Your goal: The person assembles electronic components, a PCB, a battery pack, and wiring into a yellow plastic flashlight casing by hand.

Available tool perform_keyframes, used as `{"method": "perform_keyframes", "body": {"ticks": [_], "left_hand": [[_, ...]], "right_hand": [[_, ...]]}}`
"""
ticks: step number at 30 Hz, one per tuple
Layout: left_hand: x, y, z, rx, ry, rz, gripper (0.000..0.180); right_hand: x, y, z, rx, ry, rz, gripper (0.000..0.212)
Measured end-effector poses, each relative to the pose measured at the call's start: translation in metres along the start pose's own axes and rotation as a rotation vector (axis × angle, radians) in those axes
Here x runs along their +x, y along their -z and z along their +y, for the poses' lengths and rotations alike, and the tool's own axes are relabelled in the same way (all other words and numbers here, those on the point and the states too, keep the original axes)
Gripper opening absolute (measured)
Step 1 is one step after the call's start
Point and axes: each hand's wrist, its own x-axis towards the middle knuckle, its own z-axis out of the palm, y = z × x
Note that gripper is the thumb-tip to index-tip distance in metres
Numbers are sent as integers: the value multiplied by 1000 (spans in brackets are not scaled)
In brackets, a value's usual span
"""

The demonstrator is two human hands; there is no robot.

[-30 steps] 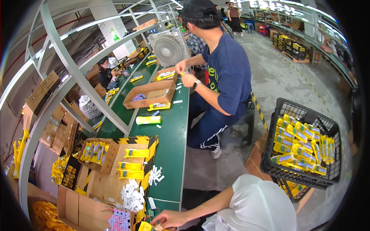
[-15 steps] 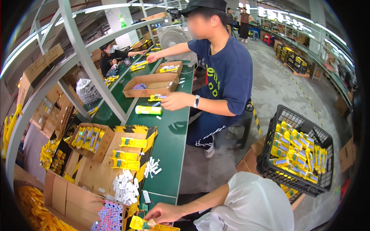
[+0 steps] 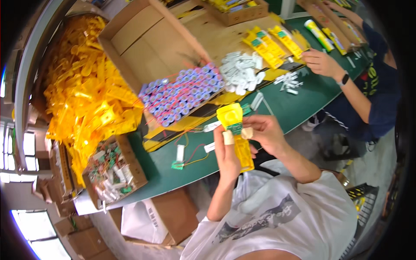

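Note:
A yellow plastic casing [image 3: 230, 113] with a small green circuit board [image 3: 235, 128] in it is held upright between my two hands. My left hand [image 3: 227, 158] grips its left edge, a pale finger cot on one digit. My right hand [image 3: 269, 135] pinches the other edge beside the board, also with a pale finger cot. Close by on the green bench [image 3: 171, 173] lie white pieces [image 3: 180, 152] wired to small green boards by red and yellow leads. The parts of the casing behind my fingers are hidden.
A carton [image 3: 143, 43] holds purple battery cells [image 3: 182, 93]. Yellow casings heap up [image 3: 91, 82] at left, above a box of wired boards [image 3: 110, 173]. White parts [image 3: 240, 71] lie beyond. A co-worker's hand [image 3: 320, 63] is at the yellow casings [image 3: 286, 41] on the right.
The view has swung down and left onto the bench. Both my hands now show around the casing; before, one hand showed at the lower edge. The co-worker's hand has shifted to the yellow casings.

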Motion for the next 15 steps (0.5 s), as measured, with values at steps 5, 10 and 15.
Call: {"method": "perform_keyframes", "body": {"ticks": [5, 10, 15], "left_hand": [[-8, 2, 19, -5, -80, 107, 41], [-7, 10, 15, -7, -65, 27, 41], [-10, 4, 18, -45, -53, 69, 30]], "right_hand": [[10, -6, 6, -90, 31, -126, 37], [4, -12, 12, -179, 156, -15, 26], [3, -5, 11, -368, 265, -56, 12]]}}
